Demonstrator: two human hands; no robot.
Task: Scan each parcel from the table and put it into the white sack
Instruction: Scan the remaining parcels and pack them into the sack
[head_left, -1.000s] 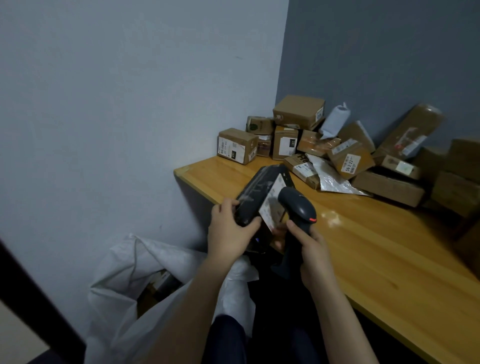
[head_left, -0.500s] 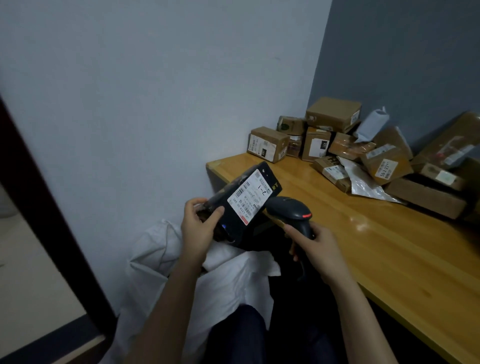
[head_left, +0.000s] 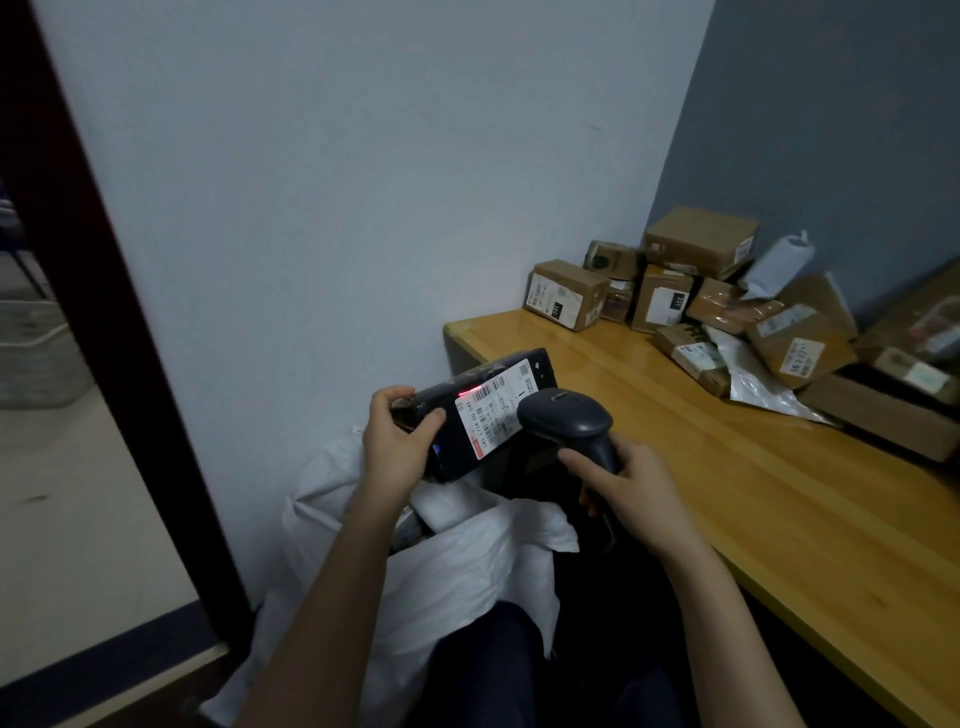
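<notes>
Black parcel (head_left: 470, 415): oblong, glossy wrap, white label facing up, red scan line across the label's barcode end. Tilted, gripped at one end by the left hand (head_left: 397, 441), above the white sack (head_left: 457, 566). Sack: crumpled, mouth open, beside the table (head_left: 727, 467). Remaining parcels (head_left: 701, 306): brown cartons and pale plastic mailers, heaped in the table's far corner.

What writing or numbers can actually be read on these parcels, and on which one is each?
"231": black patch on the leftmost brown box.
"1/14 GD 541", roughly: white label on the black parcel.
"56 2 22", uncertain: label on the tilted brown box.
Scanner: nothing legible.
All other print is too small or blurred.
</notes>
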